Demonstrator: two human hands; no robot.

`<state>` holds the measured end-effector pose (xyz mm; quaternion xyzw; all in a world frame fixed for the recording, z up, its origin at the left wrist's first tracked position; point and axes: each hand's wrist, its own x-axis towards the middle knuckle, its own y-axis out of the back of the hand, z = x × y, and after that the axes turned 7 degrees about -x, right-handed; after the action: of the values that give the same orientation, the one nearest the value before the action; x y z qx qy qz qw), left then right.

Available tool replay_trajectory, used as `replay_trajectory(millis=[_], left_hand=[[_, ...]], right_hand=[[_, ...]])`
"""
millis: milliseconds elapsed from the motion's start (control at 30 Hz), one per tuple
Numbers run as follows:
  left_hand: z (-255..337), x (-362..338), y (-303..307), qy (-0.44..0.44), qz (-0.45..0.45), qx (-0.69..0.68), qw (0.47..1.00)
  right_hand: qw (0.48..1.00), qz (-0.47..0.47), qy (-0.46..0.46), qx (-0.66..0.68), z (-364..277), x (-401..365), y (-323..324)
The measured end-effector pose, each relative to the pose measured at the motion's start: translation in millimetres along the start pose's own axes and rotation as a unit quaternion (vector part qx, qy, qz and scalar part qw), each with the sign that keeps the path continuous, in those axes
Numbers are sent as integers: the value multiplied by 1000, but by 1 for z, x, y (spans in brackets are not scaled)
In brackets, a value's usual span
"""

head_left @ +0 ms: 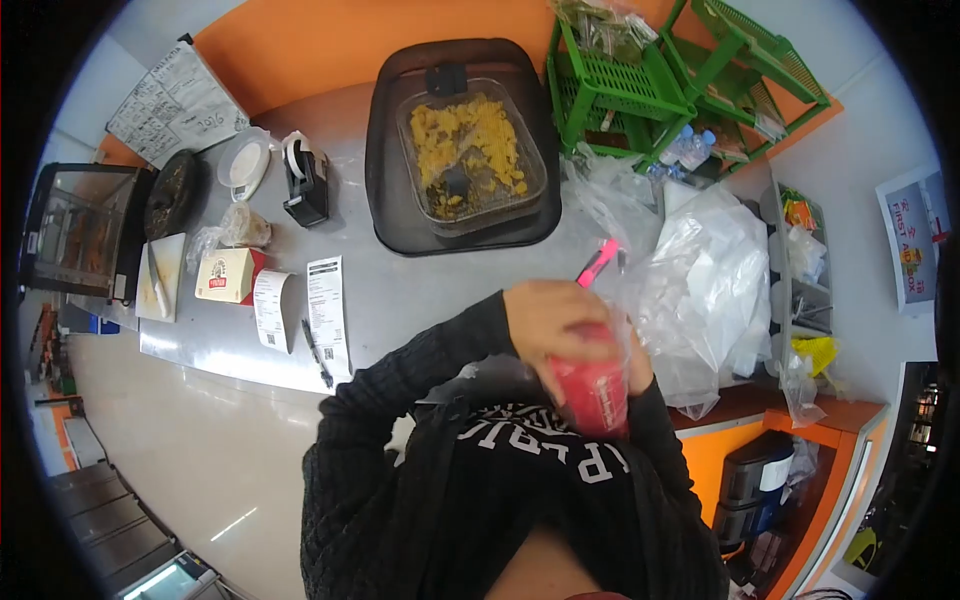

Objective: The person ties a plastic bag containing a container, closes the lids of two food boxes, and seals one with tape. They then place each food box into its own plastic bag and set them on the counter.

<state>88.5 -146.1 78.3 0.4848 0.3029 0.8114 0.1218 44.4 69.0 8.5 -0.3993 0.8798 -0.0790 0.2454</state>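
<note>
A red package with pale lettering (592,390) is close in front of my chest, with clear plastic around its right side. My left hand (550,320) lies over its upper left, fingers curled onto it. My right hand (638,365) grips it from the right side, most of its fingers hidden behind the package and plastic. Just beyond the hands is a bright pink tool with a dark tip (598,263), perhaps a marker or cutter. A heap of clear plastic bags (705,290) lies to the right of my hands.
A clear container of yellow food (465,150) sits on a black tray (385,215). Green racks (620,85) stand at the back right. Leftward are receipts (327,300), a pen (316,350), a small box (226,275), a tape dispenser (305,180) and a knife (157,280) on a board.
</note>
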Motion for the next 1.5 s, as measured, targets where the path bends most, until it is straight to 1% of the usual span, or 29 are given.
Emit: replay_trajectory(millis=[33, 67, 100, 200, 233, 367, 500, 567, 633, 667, 700, 733, 767, 800, 833, 867, 933, 1033, 1067, 1133, 1200, 1233, 1267, 1333, 1367, 1400, 1433, 1467, 1500], left_hand=[[-10, -4, 1, 69, 12, -69, 995], [-21, -9, 0, 138, 24, -141, 980], [-42, -13, -10, 102, 82, -199, 971], [-54, -18, -55, 239, 316, -378, 837], [-55, -24, -70, 279, 347, -429, 786], [-14, -67, -138, 337, 266, -650, 627], [32, -88, -150, 268, 233, -807, 472], [43, -95, -122, 179, 251, -871, 383], [51, -104, -90, 87, 285, -898, 323], [54, -105, -80, 78, 322, -882, 336], [58, -104, -76, 98, 379, -835, 388], [66, -96, -72, 191, 446, -702, 521], [73, -88, -68, 314, 481, -538, 617], [81, -77, -63, 409, 496, -347, 683], [81, -70, -53, 394, 398, -211, 801], [81, -66, -49, 366, 278, -69, 885], [75, -82, -93, 387, 228, -57, 892], [60, -75, -110, 415, 144, 178, 881], [52, -74, -113, 425, 130, 218, 869], [36, -80, -116, 448, 149, 195, 860], [12, -89, -113, 458, 235, 15, 857], [-10, -96, -107, 430, 306, -172, 832], [-29, -106, -107, 387, 365, -353, 770], [-62, -130, -125, 250, 436, -660, 559], [-72, -139, -145, 319, 454, -391, 734], [-83, -147, -164, 425, 445, -65, 786], [-70, -140, -123, 405, 397, -235, 789], [-52, -128, -84, 376, 336, -399, 766], [-39, -111, -57, 493, 290, -436, 696]], right_hand=[[973, -5, 37, -226, 3, -7, 5], [895, 6, 75, -439, 6, -14, 10], [858, 18, 112, -500, 6, -16, 8], [879, 41, 145, -453, 1, -2, 0], [901, 46, 141, -407, 0, 0, -2], [967, 61, 127, -213, -18, -12, -7], [980, 86, 128, -126, -31, -41, -4], [977, 109, 134, -125, -29, -43, -2], [972, 128, 140, -140, -26, -36, -1], [967, 133, 146, -159, -26, -29, -1], [962, 137, 152, -182, -24, -21, -2], [954, 141, 157, -212, -20, -13, -2], [946, 144, 162, -240, -14, -4, -4], [938, 143, 165, -271, -8, 3, -7], [928, 142, 168, -300, 0, 7, -11], [917, 139, 172, -332, 9, 11, -16], [893, 129, 185, -389, 19, 15, -24], [838, 96, 210, -495, 20, 19, -32], [810, 78, 220, -538, 17, 20, -35], [728, 27, 255, -636, 5, 25, -42], [636, -26, 333, -696, -21, 28, -54], [626, -14, 350, -697, -26, 24, -68], [616, -1, 367, -698, -30, 20, -83], [709, 60, 287, -641, -37, 10, -110], [788, 37, 308, -532, -43, 7, -123], [813, -51, 222, -536, -42, 7, -118], [827, -137, 129, -529, -35, 7, -111], [831, -219, 32, -510, -21, 7, -105], [817, -246, 73, -516, 14, 17, -99]])
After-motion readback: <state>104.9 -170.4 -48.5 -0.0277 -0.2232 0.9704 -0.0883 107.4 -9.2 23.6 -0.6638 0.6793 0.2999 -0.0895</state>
